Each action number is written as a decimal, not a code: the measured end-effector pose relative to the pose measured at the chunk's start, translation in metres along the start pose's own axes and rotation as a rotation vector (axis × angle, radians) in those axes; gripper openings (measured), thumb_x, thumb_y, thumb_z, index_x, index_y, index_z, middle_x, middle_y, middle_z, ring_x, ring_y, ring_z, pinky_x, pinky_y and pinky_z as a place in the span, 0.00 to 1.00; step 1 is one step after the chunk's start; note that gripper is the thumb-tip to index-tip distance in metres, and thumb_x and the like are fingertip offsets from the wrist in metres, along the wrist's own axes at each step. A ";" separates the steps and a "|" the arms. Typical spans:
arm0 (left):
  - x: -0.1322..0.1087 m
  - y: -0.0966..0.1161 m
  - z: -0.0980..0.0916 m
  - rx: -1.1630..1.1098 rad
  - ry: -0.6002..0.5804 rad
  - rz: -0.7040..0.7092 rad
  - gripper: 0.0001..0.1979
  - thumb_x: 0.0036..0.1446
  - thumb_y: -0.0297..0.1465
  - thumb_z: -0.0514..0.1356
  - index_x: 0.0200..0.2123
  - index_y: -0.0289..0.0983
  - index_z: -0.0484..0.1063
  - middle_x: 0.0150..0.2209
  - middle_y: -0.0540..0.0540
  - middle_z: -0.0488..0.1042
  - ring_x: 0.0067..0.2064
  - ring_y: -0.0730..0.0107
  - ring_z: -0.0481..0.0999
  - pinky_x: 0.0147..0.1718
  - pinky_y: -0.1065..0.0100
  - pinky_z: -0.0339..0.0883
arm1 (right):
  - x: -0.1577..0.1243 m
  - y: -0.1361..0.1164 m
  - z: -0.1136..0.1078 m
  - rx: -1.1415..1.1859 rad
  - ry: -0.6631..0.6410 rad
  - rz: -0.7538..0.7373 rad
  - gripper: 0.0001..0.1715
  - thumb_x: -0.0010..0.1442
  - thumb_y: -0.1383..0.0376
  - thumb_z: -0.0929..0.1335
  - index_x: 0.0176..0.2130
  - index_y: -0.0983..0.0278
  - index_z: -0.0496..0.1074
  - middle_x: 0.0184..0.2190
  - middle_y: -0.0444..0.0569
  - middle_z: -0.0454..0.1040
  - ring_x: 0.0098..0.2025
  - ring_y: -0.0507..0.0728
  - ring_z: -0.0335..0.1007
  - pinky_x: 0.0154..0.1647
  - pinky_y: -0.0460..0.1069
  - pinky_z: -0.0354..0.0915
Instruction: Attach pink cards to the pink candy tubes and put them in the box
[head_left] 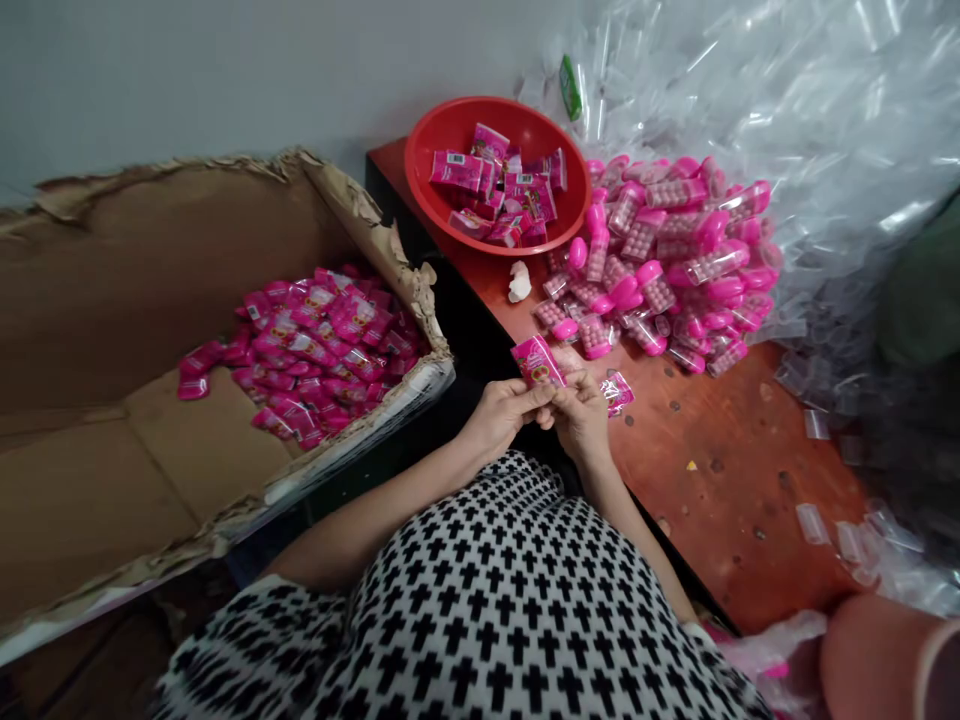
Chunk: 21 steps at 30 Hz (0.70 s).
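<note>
Both hands meet over the near edge of the red table, closed on one pink printed packet (pixel 537 361). My left hand (pixel 504 412) pinches its lower left part, and my right hand (pixel 581 410) grips the lower right corner. The packet tilts up to the left, its printed face towards me. What it contains is hidden. Just right of my right hand, another pink packet (pixel 616 393) lies on the table. Beyond the hands is a heap of clear tubes with pink caps (pixel 637 270), filled with small pale pink balls.
A red bowl (pixel 427 215) holding pink packets stands at the back. At left, a torn cardboard box (pixel 172 450) contains a pile of pink packets (pixel 322 345). Clear empty tubes (pixel 750 90) are massed behind and right. A crumpled white scrap (pixel 519 282) lies on the red table (pixel 720 480).
</note>
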<state>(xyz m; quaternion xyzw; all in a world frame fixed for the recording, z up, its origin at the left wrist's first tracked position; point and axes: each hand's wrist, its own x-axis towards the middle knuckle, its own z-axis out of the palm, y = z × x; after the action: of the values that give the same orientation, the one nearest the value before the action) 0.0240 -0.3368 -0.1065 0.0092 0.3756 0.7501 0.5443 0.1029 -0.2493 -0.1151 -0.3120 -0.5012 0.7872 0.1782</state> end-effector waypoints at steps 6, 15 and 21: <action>-0.025 0.039 -0.007 -0.105 0.190 0.272 0.17 0.41 0.40 0.76 0.27 0.35 0.78 0.33 0.43 0.81 0.33 0.65 0.80 0.37 0.66 0.74 | 0.003 -0.008 0.008 0.007 -0.154 -0.001 0.31 0.45 0.53 0.79 0.34 0.59 0.58 0.21 0.37 0.78 0.16 0.50 0.72 0.15 0.42 0.66; -0.002 0.033 -0.025 0.454 0.230 0.471 0.23 0.52 0.46 0.68 0.48 0.39 0.77 0.43 0.42 0.81 0.41 0.62 0.81 0.42 0.64 0.75 | -0.012 -0.020 -0.022 -0.161 0.097 -0.092 0.23 0.54 0.49 0.75 0.31 0.62 0.65 0.23 0.42 0.79 0.18 0.49 0.71 0.16 0.41 0.66; 0.055 0.012 -0.010 1.541 0.066 0.852 0.16 0.64 0.36 0.59 0.53 0.40 0.76 0.44 0.39 0.78 0.49 0.54 0.75 0.51 0.55 0.64 | -0.036 -0.042 -0.081 -0.255 0.442 -0.285 0.21 0.53 0.51 0.76 0.30 0.63 0.69 0.21 0.41 0.77 0.18 0.48 0.71 0.18 0.42 0.66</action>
<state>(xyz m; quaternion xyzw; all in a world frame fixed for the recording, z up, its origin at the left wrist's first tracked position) -0.0127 -0.2983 -0.1284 0.4914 0.7574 0.4271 0.0497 0.1824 -0.1975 -0.0908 -0.4224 -0.5839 0.5978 0.3512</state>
